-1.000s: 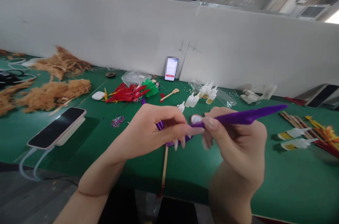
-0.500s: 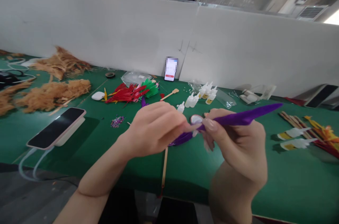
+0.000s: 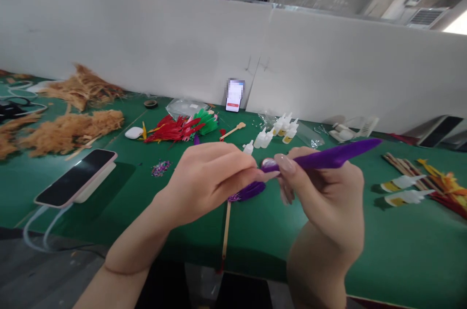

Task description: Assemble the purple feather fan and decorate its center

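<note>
Between the thumb and fingers of my right hand is a long purple feather, its tip pointing to the right. My left hand pinches the feather's other end, close to the right fingertips. Below the hands, on the green table, lie more purple feathers at the top of a thin wooden stick that reaches the front edge. A small round whitish item shows just behind my fingertips, partly hidden. Small white glue bottles stand beyond the hands.
Red feathers and green feathers lie back left, near purple glitter bits. A phone rests on a stand at left, brown fibre behind it. Two glue bottles lie at right. A lit phone leans on the partition.
My left fingertips have shifted slightly along the feather's end, and more of the purple feathers below shows. The held feather has moved a little left.
</note>
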The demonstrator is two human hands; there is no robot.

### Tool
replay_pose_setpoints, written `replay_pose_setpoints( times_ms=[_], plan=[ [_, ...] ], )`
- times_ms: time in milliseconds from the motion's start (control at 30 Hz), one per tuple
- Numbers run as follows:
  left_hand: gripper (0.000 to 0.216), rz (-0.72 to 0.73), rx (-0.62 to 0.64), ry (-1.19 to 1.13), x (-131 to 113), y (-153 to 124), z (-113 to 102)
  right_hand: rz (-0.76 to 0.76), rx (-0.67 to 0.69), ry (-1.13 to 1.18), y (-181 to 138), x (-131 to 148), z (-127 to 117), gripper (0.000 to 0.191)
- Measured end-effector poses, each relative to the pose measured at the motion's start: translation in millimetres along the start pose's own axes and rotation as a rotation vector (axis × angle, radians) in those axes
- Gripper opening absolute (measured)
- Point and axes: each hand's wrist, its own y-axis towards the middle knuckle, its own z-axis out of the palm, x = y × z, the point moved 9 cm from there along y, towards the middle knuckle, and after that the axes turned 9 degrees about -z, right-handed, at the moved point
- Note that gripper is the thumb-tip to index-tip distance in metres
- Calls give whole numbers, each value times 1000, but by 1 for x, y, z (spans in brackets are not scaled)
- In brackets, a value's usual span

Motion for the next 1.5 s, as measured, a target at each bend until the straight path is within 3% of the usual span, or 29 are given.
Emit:
replay_pose_setpoints(
  times_ms=[233,367,467,533,700,767,1033,1267,1367,1500],
  plan=[
    [16,69,23,-21,-4,-2,8,-7,23,88,1,0,6,30],
    [19,169,124,-88,-11,-1,15,-9,92,167,1,0,11,27],
    [18,135,163,-212,-7,1,15,-13,103,232,0,1,12,25],
    [20,46,126,-338,2,3,11,-17,96,258,0,1,11,24],
    [31,-238,-195,-393,33,1,-10,-2,45,236,-3,-2,6,25],
    [33,-252,-194,-342,31,0,-11,16,3,219,-5,-5,3,27],
    [24,-1,-36,-26,-11,-5,-15,39,-102,80,-4,-3,-5,26],
    [18,121,-199,334,-32,-12,-12,71,-417,4,-10,12,-10,30],
    [21,162,-244,363,-31,-11,-14,45,-337,18,-8,10,-7,27],
    [20,246,-195,374,-30,-10,-10,58,-185,39,-5,3,-4,26]
  ],
)
